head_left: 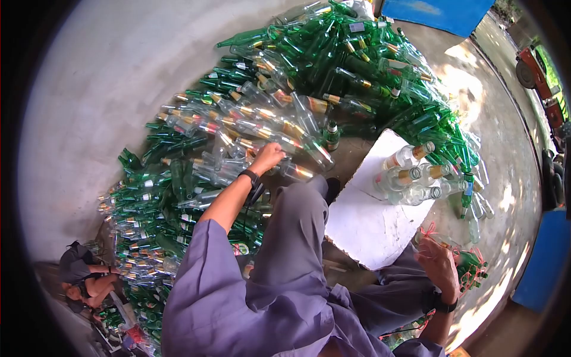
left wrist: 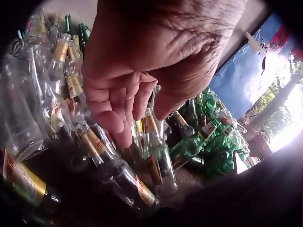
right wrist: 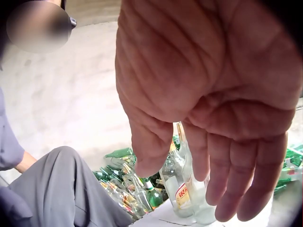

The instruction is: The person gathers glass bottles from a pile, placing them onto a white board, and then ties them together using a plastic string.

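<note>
In the head view my left hand (head_left: pixel 267 157) reaches over the heap of clear glass bottles (head_left: pixel 256 128) with gold neck labels. Its fingers hang loosely curled in the left wrist view, fingertips right by the neck of a clear bottle (left wrist: pixel 160 163). Another clear bottle (left wrist: pixel 116 175) lies tilted just below them. My right hand (head_left: pixel 438 262) is off to the right, beside the white board (head_left: pixel 369 223). Straight fingers point downward in the right wrist view, with nothing gripped. Several clear bottles (head_left: pixel 410 178) stand grouped on the board, one with a red-and-yellow label (right wrist: pixel 181 194).
Green bottles (head_left: pixel 333 53) pile up at the back and along the left. One green bottle (head_left: pixel 331 137) stands near the board. Green bottles tied with red string (head_left: pixel 473 268) lie at right. Another person (head_left: pixel 89 276) sits at far left. Blue panels (head_left: pixel 437 15) border the floor.
</note>
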Action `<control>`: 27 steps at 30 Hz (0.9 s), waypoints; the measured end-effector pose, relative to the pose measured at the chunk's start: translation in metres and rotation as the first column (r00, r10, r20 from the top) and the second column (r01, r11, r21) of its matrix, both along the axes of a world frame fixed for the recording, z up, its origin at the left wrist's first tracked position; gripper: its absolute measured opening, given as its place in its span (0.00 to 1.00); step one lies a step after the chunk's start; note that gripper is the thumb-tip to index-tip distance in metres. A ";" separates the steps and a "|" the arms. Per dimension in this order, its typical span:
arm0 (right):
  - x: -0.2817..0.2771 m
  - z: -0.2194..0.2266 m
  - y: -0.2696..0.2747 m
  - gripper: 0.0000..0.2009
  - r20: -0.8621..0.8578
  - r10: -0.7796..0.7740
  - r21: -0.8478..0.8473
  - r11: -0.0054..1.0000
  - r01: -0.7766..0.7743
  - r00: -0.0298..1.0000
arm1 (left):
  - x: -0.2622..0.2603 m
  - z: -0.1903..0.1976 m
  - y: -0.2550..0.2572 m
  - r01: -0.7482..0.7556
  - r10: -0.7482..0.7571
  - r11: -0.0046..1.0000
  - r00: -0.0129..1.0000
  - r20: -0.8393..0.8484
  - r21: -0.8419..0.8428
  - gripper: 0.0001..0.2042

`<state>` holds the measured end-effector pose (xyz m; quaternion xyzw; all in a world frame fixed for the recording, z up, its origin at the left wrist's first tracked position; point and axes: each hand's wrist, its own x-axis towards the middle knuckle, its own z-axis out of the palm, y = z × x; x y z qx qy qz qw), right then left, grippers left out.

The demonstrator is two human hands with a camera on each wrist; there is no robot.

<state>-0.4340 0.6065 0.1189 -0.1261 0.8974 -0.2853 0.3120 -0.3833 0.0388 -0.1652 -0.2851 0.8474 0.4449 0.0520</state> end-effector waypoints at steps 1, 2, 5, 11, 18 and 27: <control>-0.001 -0.004 0.003 0.25 0.026 -0.052 -0.009 0.999 0.052 0.998 | -0.015 0.005 0.000 0.001 -0.001 1.000 1.000 0.010 0.001 0.15; -0.002 -0.008 0.005 0.25 0.036 -0.053 -0.008 0.999 0.053 0.998 | -0.030 0.010 0.003 0.020 -0.025 0.996 0.998 -0.066 -0.085 0.18; -0.008 -0.013 0.005 0.26 0.077 -0.072 0.001 0.997 0.072 0.994 | -0.071 0.016 0.003 0.061 -0.089 0.976 0.988 -0.125 -0.210 0.21; -0.014 -0.024 0.007 0.27 0.155 -0.160 0.032 0.987 0.157 0.975 | -0.119 -0.003 -0.003 0.117 -0.115 0.971 0.993 0.023 -0.209 0.32; -0.021 -0.028 0.003 0.28 0.141 -0.153 0.008 0.988 0.154 0.978 | -0.129 -0.033 -0.011 0.102 -0.097 0.952 0.995 0.032 -0.290 0.27; -0.022 -0.026 0.003 0.28 0.065 -0.126 -0.036 0.991 0.128 0.990 | -0.121 -0.025 -0.007 0.032 -0.008 0.939 0.997 0.072 -0.343 0.21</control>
